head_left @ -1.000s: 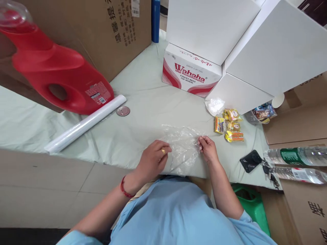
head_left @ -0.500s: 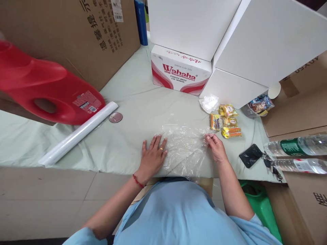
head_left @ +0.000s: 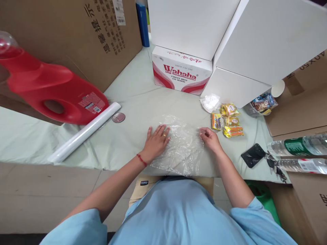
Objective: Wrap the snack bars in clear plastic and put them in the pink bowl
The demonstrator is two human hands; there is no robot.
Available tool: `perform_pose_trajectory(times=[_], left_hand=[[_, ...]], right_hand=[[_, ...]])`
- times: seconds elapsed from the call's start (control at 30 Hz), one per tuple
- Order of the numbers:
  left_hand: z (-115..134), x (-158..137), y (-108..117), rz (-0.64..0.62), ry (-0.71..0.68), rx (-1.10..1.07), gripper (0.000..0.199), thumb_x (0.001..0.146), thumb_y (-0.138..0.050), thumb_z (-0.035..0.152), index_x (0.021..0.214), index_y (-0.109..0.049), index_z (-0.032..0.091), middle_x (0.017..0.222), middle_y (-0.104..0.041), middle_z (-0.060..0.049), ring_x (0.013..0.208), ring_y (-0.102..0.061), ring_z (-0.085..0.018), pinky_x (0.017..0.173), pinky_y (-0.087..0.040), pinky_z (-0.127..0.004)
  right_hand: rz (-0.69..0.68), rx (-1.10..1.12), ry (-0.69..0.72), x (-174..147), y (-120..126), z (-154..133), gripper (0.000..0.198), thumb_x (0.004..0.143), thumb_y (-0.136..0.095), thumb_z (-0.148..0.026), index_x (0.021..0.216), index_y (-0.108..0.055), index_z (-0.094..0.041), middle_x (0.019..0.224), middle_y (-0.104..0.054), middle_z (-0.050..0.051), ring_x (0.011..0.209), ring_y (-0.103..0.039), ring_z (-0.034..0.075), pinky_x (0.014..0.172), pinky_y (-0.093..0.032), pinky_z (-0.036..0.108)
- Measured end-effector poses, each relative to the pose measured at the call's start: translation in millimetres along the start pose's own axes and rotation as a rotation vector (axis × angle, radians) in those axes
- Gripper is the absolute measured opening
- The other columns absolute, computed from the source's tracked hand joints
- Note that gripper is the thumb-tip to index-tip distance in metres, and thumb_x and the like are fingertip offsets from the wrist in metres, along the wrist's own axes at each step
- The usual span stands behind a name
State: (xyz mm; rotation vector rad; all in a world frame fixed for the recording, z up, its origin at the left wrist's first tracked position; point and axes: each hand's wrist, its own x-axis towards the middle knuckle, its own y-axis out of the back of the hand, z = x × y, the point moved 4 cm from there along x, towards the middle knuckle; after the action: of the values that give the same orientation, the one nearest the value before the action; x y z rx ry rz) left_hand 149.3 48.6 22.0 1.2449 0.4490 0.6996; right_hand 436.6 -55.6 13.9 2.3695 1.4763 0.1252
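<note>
A crinkled sheet of clear plastic film (head_left: pixel 182 146) lies on the cloth-covered table (head_left: pixel 135 98) in front of me. My left hand (head_left: pixel 156 141) rests flat on its left side, fingers stretched out. At the film's right edge my right hand (head_left: pixel 211 139) pinches the plastic between thumb and fingers. Just beyond that hand are several small yellow snack packets (head_left: pixel 232 120) and a blue-and-yellow packet (head_left: pixel 216 121). Behind them sits a crumpled white plastic bundle (head_left: pixel 210 102).
A white roll (head_left: pixel 85 132) and a round tin (head_left: pixel 119 117) lie left, beside a red jug (head_left: pixel 61 95). A Wahaha carton (head_left: pixel 182 71) stands behind. On the right are a black phone (head_left: pixel 252 155), keys (head_left: pixel 274 165) and two water bottles (head_left: pixel 296 146).
The film has shifted and lies more spread toward the left and near edge. My right hand has moved slightly left and up with its edge; my left hand has moved slightly up.
</note>
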Motion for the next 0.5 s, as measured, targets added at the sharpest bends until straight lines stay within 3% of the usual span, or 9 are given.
perform_pose_trajectory(times=[0.07,0.13,0.23,0.3,0.37,0.43,0.5], left_hand=[[-9,3,-14,-0.014,0.075,0.017,0.060,0.110,-0.025,0.041,0.163,-0.041,0.017,0.172,-0.036,-0.014,0.160,-0.035,-0.031,0.129,-0.012,-0.071],[-12,3,-21,-0.003,0.125,0.026,0.063,0.110,-0.023,0.043,0.166,-0.036,0.016,0.174,-0.031,-0.014,0.161,-0.032,-0.031,0.130,-0.008,-0.071],[-8,0,-25,0.019,0.172,0.034,0.067,0.110,-0.021,0.046,0.167,-0.033,0.014,0.175,-0.029,-0.014,0.163,-0.029,-0.030,0.131,-0.006,-0.069],[-4,-1,-25,0.027,0.188,0.036,0.067,0.110,-0.020,0.046,0.167,-0.032,0.013,0.175,-0.028,-0.015,0.163,-0.028,-0.029,0.131,-0.004,-0.069],[-2,-2,-25,0.032,0.197,0.034,0.067,0.110,-0.019,0.046,0.167,-0.031,0.013,0.175,-0.028,-0.015,0.163,-0.027,-0.028,0.131,-0.002,-0.069],[-3,-3,-24,0.036,0.196,0.031,0.067,0.110,-0.020,0.046,0.168,-0.030,0.014,0.175,-0.028,-0.015,0.163,-0.027,-0.028,0.131,0.000,-0.069],[-5,-5,-23,0.041,0.189,0.029,0.066,0.111,-0.021,0.046,0.169,-0.028,0.015,0.174,-0.028,-0.015,0.163,-0.028,-0.028,0.131,0.004,-0.068]], right_hand=[[0.095,-0.076,0.000,13,18,-1,0.043,0.079,-0.068,-0.051,0.108,-0.068,-0.019,0.074,-0.063,0.000,0.065,-0.056,0.018,0.066,-0.048,0.032],[0.272,-0.232,0.048,19,36,-9,0.038,0.085,-0.063,-0.049,0.106,-0.067,-0.019,0.085,-0.068,0.006,0.074,-0.061,0.022,0.076,-0.053,0.039],[0.416,-0.492,0.261,5,30,-36,0.033,0.098,-0.049,-0.041,0.110,-0.069,-0.018,0.107,-0.069,0.014,0.098,-0.066,0.028,0.095,-0.054,0.050],[0.324,-0.555,0.390,-16,-5,-52,0.036,0.103,-0.044,-0.038,0.118,-0.071,-0.020,0.120,-0.069,0.015,0.116,-0.064,0.030,0.106,-0.052,0.051],[0.143,-0.585,0.485,-42,-54,-58,0.039,0.104,-0.049,-0.041,0.134,-0.069,-0.025,0.141,-0.066,0.010,0.135,-0.058,0.028,0.118,-0.047,0.045],[-0.151,-0.739,0.616,-67,-103,-54,0.055,0.106,-0.049,-0.043,0.155,-0.053,-0.019,0.164,-0.049,0.012,0.155,-0.040,0.029,0.129,-0.035,0.048],[-0.288,-0.867,0.613,-82,-124,-38,0.063,0.107,-0.048,-0.043,0.163,-0.043,-0.015,0.171,-0.040,0.013,0.161,-0.029,0.031,0.133,-0.023,0.055]])
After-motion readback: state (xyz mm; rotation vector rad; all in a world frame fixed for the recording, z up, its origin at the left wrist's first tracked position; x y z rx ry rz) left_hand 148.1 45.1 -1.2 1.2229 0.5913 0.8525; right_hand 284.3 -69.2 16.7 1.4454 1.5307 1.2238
